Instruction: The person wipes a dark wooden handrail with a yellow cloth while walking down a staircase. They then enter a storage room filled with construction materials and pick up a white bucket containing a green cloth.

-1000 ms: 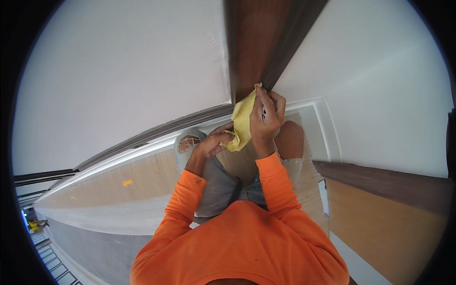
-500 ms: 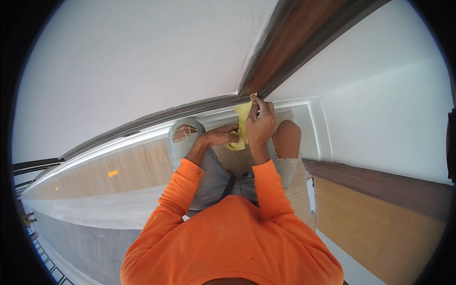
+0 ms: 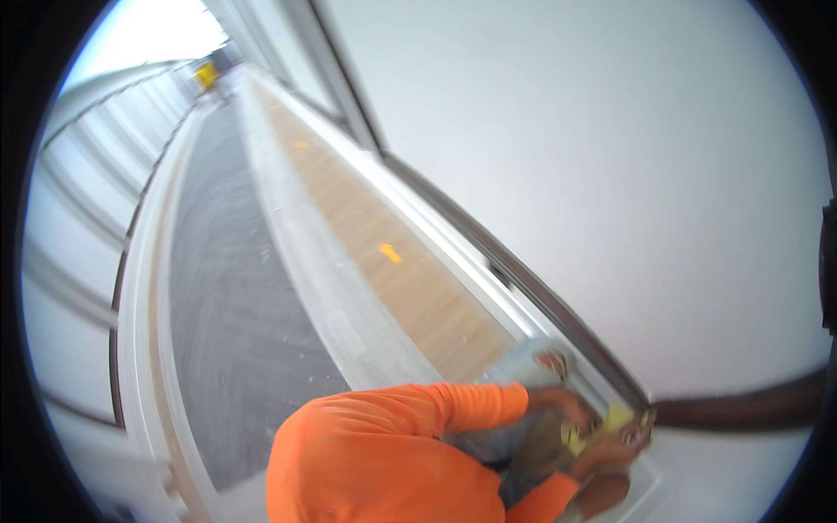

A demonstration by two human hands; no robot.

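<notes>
Both my hands are at the lower right, smeared by motion, close to the corner where the dark wooden trim [image 3: 558, 307] meets a brown wooden post [image 3: 741, 408]. A thin, bendy yellow strip [image 3: 619, 417], curled at one end, runs between them. My left hand [image 3: 571, 409] grips its curled end beside my knee. My right hand [image 3: 613, 451] is closed on the strip, fingertips near the foot of the post. Whether those fingertips touch the wood is too blurred to tell.
A white wall [image 3: 593, 174] rises along the trim. Wood flooring [image 3: 453, 318] with orange arrow markers [image 3: 390, 253], a pale strip of covering [image 3: 314, 279] and a grey covering [image 3: 227, 305] run along the corridor. Far off is a person in yellow [image 3: 207, 75].
My view has swung left along the corridor, so my hands and the post now appear at the lower right. Both hands still hold the yellow strip near the same corner.
</notes>
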